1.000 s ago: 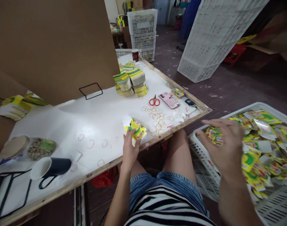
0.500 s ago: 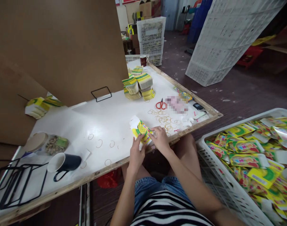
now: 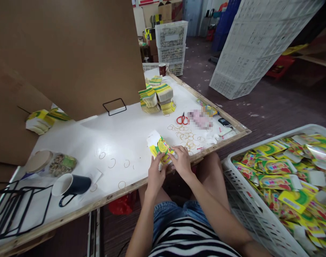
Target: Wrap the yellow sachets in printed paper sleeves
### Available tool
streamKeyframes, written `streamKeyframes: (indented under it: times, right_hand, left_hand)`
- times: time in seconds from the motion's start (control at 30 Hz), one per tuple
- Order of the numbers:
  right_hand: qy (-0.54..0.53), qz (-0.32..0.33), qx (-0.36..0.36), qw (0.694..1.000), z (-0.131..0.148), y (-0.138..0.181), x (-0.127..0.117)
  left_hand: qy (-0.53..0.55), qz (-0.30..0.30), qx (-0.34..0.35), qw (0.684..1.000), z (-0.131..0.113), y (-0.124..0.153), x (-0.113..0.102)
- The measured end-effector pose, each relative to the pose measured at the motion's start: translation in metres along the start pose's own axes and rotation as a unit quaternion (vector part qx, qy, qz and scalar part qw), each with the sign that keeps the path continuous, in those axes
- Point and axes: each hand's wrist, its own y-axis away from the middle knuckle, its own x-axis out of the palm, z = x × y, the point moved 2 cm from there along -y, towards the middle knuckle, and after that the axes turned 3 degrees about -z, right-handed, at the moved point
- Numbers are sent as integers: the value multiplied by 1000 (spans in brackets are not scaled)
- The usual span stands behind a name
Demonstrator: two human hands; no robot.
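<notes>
A small yellow-and-green cardboard packet with a white end flap lies tilted on the white tabletop near its front edge. My left hand has its fingers closed on the packet's lower left side. From the right, my right hand pinches the packet's right edge, thumb and fingertips close to my left fingertips. Both hands partly cover the printed face. Loose rubber bands are scattered just beyond my right hand, beside red-handled scissors.
Bundled packets are stacked at the back. To the left are a dark mug, a jar and a black wire rack. A white crate full of packets stands at the right. Tall crates rise behind it.
Both hands keep hold of the packet in nearly the same spot, with only slight finger movement. The whole view has shifted a little.
</notes>
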Motion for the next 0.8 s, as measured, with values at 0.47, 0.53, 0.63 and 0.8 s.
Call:
streamKeyframes:
  times: [0.47,0.53,0.63,0.8]
  right_hand:
    - [-460,47,281,841,32,23,-29]
    - [-477,64,296,825,37,27,-32]
    - [-489,86,297,815,39,30,-35]
    - [-476,103,280,827,39,32,-38]
  left_hand:
    - [448,-64,-215,866,-24,2,-28]
    - [490,-12,-236,839,-27,3,-28]
    - [513,10,-243,823,-32,5,-27]
    - [506,-4,-237,829,-36,6,-25]
